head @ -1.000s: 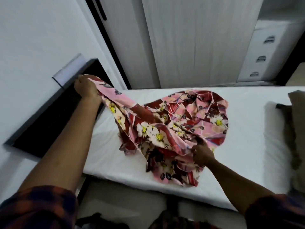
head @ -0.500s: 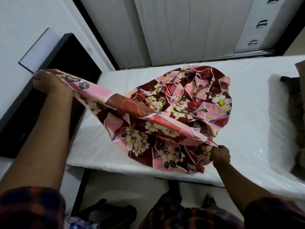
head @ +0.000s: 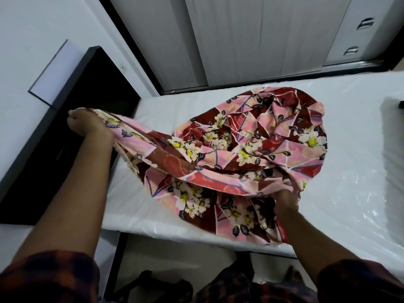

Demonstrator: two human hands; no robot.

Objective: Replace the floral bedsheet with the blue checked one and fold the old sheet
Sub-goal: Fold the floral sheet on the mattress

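Both hands, left hand (head: 86,123) and right hand (head: 284,201), grasp the floral sheet (head: 247,154) bunched by the bare mattress's (head: 349,149) near edge (stripped, unfolded; blue sheet unseen).

Matt cloth floral bedsheet (head: 251,154); glossy plastic-wrapped mattress (head: 349,171).

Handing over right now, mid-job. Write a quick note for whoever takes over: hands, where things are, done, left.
Left hand: grips one edge of the floral sheet, held out past the left end of the mattress.
Right hand: grips the sheet's edge by the mattress's near side.
Sheet: bunched in a loose heap on the bare white mattress.
Blue checked sheet: not in view.
Done: floral sheet stripped off. Left: fold it, then fetch and spread the blue checked one.
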